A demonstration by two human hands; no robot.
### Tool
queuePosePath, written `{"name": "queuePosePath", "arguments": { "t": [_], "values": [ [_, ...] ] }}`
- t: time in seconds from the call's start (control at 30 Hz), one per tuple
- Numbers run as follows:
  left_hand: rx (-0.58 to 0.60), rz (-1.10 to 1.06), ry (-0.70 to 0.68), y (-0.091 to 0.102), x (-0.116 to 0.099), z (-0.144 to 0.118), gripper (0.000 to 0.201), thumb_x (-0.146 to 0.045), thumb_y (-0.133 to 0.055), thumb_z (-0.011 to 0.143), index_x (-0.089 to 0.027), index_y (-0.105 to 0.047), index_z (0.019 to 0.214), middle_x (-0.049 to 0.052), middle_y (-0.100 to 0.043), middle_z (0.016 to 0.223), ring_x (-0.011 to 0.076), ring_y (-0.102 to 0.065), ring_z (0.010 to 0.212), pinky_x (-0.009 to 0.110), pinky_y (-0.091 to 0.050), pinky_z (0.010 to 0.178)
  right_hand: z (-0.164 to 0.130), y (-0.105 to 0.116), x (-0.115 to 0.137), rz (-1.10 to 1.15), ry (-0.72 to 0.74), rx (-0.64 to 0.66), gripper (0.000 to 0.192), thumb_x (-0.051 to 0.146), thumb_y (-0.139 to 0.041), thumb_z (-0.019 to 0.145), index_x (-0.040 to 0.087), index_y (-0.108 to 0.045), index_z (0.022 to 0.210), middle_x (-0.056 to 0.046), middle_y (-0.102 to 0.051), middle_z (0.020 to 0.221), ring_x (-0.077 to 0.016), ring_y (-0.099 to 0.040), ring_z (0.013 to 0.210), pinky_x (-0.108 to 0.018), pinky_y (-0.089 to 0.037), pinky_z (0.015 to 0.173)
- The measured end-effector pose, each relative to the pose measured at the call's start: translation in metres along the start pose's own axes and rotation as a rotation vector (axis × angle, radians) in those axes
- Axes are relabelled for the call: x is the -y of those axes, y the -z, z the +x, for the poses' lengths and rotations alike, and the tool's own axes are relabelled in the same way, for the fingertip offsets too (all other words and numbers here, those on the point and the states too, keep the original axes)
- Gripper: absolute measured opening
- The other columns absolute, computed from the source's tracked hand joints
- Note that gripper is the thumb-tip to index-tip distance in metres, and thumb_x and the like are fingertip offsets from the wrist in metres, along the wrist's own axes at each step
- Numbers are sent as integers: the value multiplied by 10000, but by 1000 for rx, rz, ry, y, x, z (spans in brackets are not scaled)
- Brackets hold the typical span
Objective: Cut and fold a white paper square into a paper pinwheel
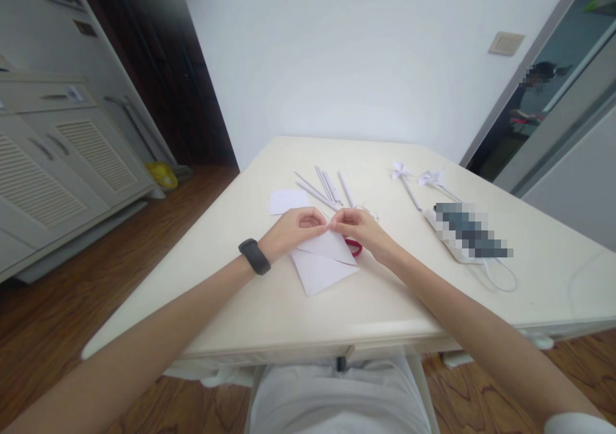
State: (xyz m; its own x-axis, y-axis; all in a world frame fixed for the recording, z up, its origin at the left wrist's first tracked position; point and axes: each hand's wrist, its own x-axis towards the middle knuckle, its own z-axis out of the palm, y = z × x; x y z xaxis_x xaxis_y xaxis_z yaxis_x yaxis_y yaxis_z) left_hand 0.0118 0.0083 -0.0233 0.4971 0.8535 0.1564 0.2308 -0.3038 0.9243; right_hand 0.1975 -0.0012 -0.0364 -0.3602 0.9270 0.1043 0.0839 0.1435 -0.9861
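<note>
My left hand (293, 228) and my right hand (362, 228) meet over a white sheet of paper (321, 260) lying on the cream table (269, 312). Both pinch the folded upper edge of the paper, fingertips almost touching. A black band sits on my left wrist. Red scissor handles (355, 247) peek out from under my right hand. A smaller white paper piece (287, 200) lies just beyond my left hand.
Several rolled white paper sticks (325, 187) lie behind the hands. Two white paper pinwheels (418, 178) rest at the back right, beside a blurred flat item with a white cord (500, 280). Cabinets stand at left. A person shows in the doorway at far right.
</note>
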Motion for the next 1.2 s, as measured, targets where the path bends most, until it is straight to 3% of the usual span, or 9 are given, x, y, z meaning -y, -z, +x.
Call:
{"name": "queuePosePath", "arguments": {
  "t": [0.67, 1.2],
  "values": [
    [-8, 37, -20, 1, 1, 2, 208, -361, -615, 737, -160, -603, 792, 38, -651, 788, 181, -606, 771, 292, -466, 695, -2, 0, 3, 28, 10, 8, 142, 314, -601, 737, 174, -581, 753, 28, -510, 653, -89, -447, 561, -216, -328, 512],
    [-10, 35, -23, -1, 1, 1, 166, -320, -588, 744, -160, -604, 783, 35, -638, 792, 178, -601, 773, 301, -464, 729, -2, -3, 1, -72, -23, -24, 154, 335, -604, 721, 189, -560, 749, 46, -442, 576, -80, -380, 470, -187, -249, 386]
  ]
}}
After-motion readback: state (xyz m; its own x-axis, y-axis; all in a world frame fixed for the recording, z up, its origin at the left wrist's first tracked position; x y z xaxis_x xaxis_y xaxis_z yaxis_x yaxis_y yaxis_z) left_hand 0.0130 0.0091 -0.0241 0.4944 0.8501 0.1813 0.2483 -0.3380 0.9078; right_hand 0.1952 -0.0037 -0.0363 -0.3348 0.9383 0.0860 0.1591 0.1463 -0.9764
